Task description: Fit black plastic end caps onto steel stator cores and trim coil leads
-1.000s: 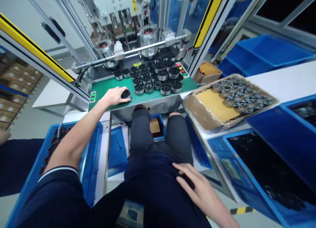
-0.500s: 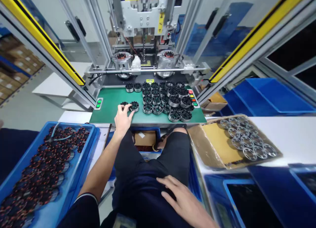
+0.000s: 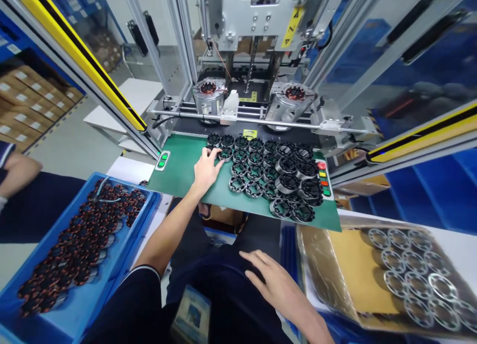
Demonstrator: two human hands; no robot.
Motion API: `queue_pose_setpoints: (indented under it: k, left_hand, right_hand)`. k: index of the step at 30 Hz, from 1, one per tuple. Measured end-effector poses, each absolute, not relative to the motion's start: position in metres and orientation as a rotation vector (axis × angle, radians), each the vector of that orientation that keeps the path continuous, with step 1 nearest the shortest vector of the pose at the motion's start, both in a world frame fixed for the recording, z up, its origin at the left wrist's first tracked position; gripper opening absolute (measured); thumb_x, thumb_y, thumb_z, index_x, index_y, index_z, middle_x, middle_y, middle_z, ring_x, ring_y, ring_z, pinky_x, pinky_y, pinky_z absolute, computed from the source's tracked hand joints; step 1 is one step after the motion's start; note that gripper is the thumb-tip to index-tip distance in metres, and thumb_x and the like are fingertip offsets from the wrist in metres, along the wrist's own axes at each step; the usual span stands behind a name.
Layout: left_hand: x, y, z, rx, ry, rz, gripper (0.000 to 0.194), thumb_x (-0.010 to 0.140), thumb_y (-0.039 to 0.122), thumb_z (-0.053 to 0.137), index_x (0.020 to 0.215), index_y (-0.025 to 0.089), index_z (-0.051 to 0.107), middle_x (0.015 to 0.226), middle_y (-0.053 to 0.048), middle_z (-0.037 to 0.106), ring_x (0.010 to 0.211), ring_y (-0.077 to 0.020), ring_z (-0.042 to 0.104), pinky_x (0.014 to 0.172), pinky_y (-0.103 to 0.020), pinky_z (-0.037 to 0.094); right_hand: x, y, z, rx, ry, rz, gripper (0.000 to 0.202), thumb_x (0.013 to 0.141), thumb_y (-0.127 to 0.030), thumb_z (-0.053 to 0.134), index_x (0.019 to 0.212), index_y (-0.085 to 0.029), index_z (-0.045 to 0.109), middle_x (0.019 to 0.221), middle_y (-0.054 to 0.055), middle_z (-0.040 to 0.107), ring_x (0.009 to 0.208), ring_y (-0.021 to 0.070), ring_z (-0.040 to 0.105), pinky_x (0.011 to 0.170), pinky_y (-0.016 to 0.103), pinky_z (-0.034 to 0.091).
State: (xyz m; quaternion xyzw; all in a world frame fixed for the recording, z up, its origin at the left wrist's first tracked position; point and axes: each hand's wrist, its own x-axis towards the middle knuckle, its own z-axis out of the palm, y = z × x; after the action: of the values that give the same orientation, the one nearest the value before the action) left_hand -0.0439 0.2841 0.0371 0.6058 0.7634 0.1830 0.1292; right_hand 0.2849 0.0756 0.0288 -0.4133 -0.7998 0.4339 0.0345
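Note:
My left hand (image 3: 207, 169) is at the left end of the rows of black-and-silver rings (image 3: 254, 171) on the green work plate (image 3: 179, 172). Its thumb and fingers close round a black ring (image 3: 224, 154), and another ring behind the fingers is partly hidden. Some rings at the right of the group are stacked. Over my lap, my right hand (image 3: 274, 282) rests with its fingers spread and holds nothing.
Beyond the plate stands a machine with two metal cylinders (image 3: 209, 98) behind a rail. A blue tray (image 3: 112, 264) of copper-wound parts is at left, a carton (image 3: 350, 269) of metal rings at right. Another person's arm (image 3: 20, 172) shows far left.
The view has turned and shifted. My left hand has moved the two rings back on the plate, up against the rows. My right hand stays over my lap.

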Motion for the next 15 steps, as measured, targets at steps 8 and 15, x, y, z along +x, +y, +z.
queue_pose_setpoints:
  k: [8, 15]
  left_hand:
    - [-0.040, 0.255, 0.028, 1.712, 2.182, 0.714, 0.055, 0.110, 0.041, 0.080, 0.163, 0.034, 0.064, 0.170, -0.009, 0.054, 0.128, -0.0236, 0.077, 0.105, -0.033, 0.066]
    - [-0.163, 0.103, 0.032, 1.054, 2.764, 0.662, 0.047, 0.118, 0.041, 0.068, 0.160, 0.022, 0.063, 0.141, -0.011, 0.075, 0.111, -0.0216, 0.080, 0.108, -0.041, 0.067]
  right_hand:
    - [0.273, 0.101, 0.020, -1.123, -2.610, 1.416, 0.048, 0.119, -0.040, 0.053, 0.163, -0.032, 0.071, 0.147, 0.009, 0.080, 0.143, 0.0282, 0.078, 0.128, 0.047, 0.064]
    - [0.282, 0.114, 0.007, -1.127, -2.617, 1.395, 0.049, 0.117, -0.049, 0.052, 0.160, -0.034, 0.072, 0.135, 0.008, 0.084, 0.119, 0.0265, 0.087, 0.104, 0.039, 0.075]
